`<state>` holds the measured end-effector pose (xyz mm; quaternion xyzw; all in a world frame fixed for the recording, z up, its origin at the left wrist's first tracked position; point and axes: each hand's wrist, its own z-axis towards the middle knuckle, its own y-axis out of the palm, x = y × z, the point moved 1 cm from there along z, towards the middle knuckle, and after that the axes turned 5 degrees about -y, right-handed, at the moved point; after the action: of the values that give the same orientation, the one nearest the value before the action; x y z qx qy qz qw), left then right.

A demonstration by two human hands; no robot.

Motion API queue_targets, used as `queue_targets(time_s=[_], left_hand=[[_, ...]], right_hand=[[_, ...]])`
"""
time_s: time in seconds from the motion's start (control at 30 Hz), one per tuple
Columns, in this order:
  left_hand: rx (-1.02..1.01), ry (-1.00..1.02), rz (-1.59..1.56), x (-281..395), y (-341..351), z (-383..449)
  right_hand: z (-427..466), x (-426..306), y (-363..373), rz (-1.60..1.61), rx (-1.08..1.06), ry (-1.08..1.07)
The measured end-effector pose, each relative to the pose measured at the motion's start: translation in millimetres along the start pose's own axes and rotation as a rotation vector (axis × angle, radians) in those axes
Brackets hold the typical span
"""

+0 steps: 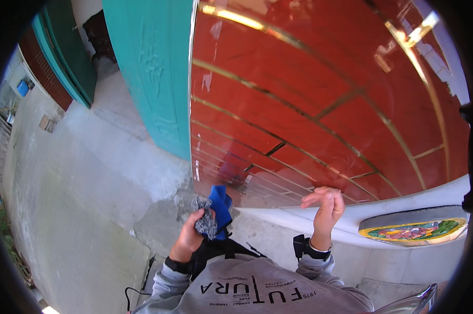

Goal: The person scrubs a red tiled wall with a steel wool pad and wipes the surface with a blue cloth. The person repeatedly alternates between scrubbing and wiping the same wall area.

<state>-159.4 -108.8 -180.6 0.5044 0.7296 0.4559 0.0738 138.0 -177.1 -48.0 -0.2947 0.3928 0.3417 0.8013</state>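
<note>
My left hand grips a speckled grey, shaggy scrubbing pad; whether it is wire or fibre is unclear. Against the pad lies a folded blue cloth, seemingly in the same grasp, though my fingers behind are hidden. To the right, my right hand is raised in front of the lower part of a glossy red tile wall with gold-coloured joints. It holds nothing, its fingers slightly bent. I cannot tell whether the fingertips touch the tiles. Dark bands circle both wrists.
A teal embossed door adjoins the wall's left edge. Beyond it stands a dark green door. Cracked concrete ground stretches left, with a brick-like block on it. An oval, colourful relief panel projects at lower right.
</note>
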Motion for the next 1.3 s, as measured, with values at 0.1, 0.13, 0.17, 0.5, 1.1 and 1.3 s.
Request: queue_targets(time_s=[0.1,0.13,0.17,0.5,1.1,1.3], left_hand=[[-0.197,0.032,0.181,3,29,-24],[-0.238,0.049,0.2,3,36,-32],[-0.27,0.065,0.237,3,42,-39],[-0.37,0.201,0.266,8,57,-78],[-0.209,0.391,0.518,54,47,-85],[-0.382,0.695,0.665,109,90,-95]], right_hand=[[3,-11,2,0.14,-0.135,0.085],[2,-14,7,0.152,-0.26,0.199],[-1,-17,13,0.189,-0.368,0.277],[-59,-18,80,0.556,-0.939,0.311],[36,-115,-40,-0.003,0.542,-0.505],[42,-109,-40,-0.81,0.429,-0.703]])
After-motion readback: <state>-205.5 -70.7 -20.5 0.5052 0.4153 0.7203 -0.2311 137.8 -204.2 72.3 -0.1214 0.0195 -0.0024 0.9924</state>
